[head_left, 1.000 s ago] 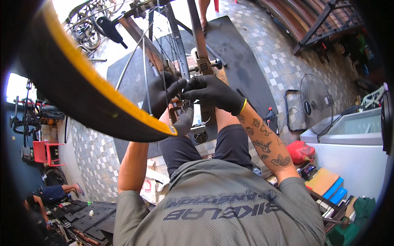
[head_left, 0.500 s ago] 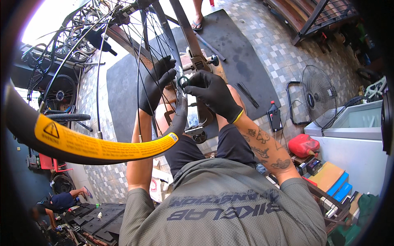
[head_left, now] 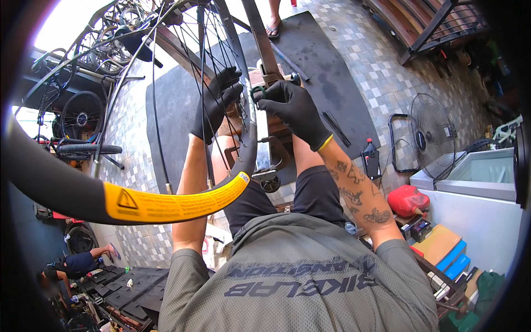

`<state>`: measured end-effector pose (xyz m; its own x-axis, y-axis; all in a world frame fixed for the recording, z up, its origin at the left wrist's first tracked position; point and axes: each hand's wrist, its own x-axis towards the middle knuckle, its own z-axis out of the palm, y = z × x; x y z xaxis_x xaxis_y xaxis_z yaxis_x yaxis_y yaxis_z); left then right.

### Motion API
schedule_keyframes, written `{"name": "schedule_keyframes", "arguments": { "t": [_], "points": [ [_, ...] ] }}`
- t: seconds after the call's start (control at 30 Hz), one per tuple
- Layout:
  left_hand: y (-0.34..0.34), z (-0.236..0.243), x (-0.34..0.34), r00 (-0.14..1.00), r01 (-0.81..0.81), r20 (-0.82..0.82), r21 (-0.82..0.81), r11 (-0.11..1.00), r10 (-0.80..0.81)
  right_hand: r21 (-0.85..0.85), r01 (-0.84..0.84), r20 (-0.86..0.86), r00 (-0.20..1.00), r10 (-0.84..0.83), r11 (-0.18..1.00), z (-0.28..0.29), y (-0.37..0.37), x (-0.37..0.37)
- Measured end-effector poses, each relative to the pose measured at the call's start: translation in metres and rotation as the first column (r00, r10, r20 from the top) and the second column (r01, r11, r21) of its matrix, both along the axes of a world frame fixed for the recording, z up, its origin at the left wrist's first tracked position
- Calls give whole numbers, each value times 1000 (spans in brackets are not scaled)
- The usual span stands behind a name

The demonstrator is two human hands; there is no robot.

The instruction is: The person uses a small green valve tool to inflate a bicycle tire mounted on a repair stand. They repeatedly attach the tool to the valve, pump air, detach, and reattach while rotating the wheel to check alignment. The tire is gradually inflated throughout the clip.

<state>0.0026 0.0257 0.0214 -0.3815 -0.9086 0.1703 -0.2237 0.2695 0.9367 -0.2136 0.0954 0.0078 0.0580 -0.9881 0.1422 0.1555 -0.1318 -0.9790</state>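
Observation:
A black bicycle wheel rim [head_left: 55, 180] with a yellow warning label [head_left: 177, 206] curves across the left and middle, its spokes running up to the hub. It stands in a metal truing stand [head_left: 261, 44]. My right hand [head_left: 293, 110], in a black glove, pinches a small round dark-green spoke wrench [head_left: 258, 95] just right of the rim, seemingly apart from it. My left hand [head_left: 214, 108], also gloved, is behind the spokes on the rim's left side. Its fingers are bent but apart, close to the spokes; whether they touch any is unclear.
A dark mat [head_left: 337, 83] lies on the tiled floor under the stand. To the right are a standing fan [head_left: 434, 135], a red jug [head_left: 408, 201] and a white chest [head_left: 470, 221]. Bikes [head_left: 83, 116] crowd the left. Another person [head_left: 83, 264] is at the lower left.
The wheel has turned, carrying the yellow label to the right. My right hand has drawn the spoke wrench off the rim, slightly right and up. My left hand stays near the spokes.

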Motion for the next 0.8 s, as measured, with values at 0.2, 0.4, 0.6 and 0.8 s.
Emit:
{"name": "schedule_keyframes", "arguments": {
  "t": [0.2, 0.4, 0.6, 0.8],
  "points": [
    [13, 4, 2, 1000, -11, -2, 6, 1000, 11, 27, -162, -34, 986, 163, 986, -27, -18, 14],
    [18, 7, 1, 999, -17, 46, 39, 999, 16, -140, -304, -82, 952, 295, 942, -16, -24, 15],
    [20, 6, 0, 999, -35, 37, 40, 999, 34, -186, -318, -173, 942, 288, 930, -6, -24, 17],
    [17, 4, 0, 1000, -18, 15, 47, 999, 17, -81, -177, -237, 959, 154, 981, -6, -18, 26]
  ]
}}
